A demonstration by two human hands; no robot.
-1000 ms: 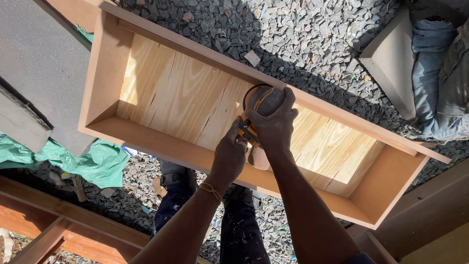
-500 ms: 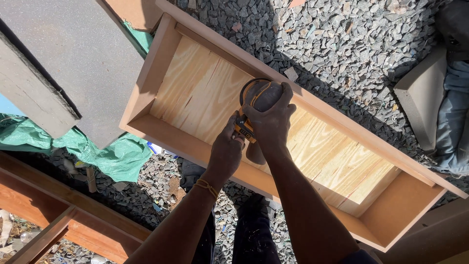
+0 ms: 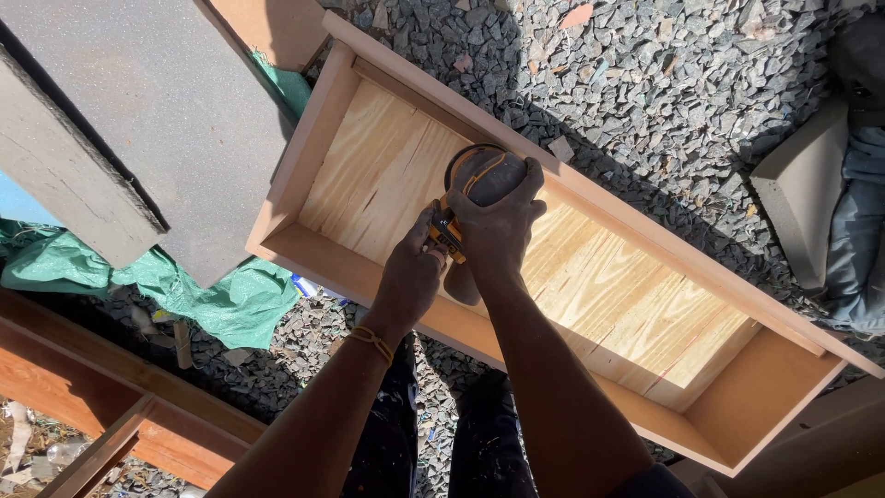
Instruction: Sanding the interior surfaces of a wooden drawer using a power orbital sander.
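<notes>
Two hands grip one tool: the right hand [image 3: 498, 221] lies spread over the rounded top of a sander [image 3: 479, 180], fingers curled down its far side, while the left hand [image 3: 413, 272] wraps closed round the tool's orange-and-black rear part, a thin band at that wrist. The sander sits just ahead of both hands, pressed flat onto the pale wooden panel [image 3: 590, 286] that forms the bottom of a long shallow box [image 3: 304, 175]. The right hand is the nearer to the round sanding head; the left sits behind and toward the person. The box's long axis runs from upper left to lower right, and the tool stands toward its upper-left end, so most of the panel stretches away to the right of the hands. The panel shows strong grain, yellow in the sun, while the box's side walls are smoother and reddish brown. Round about lies grey gravel [image 3: 664, 83], sharp and loose. Left of the box lean flat grey slabs [image 3: 157, 111], with a crumpled green sheet [image 3: 221, 300] beneath them and a reddish timber frame [image 3: 111, 387] at lower left.
</notes>
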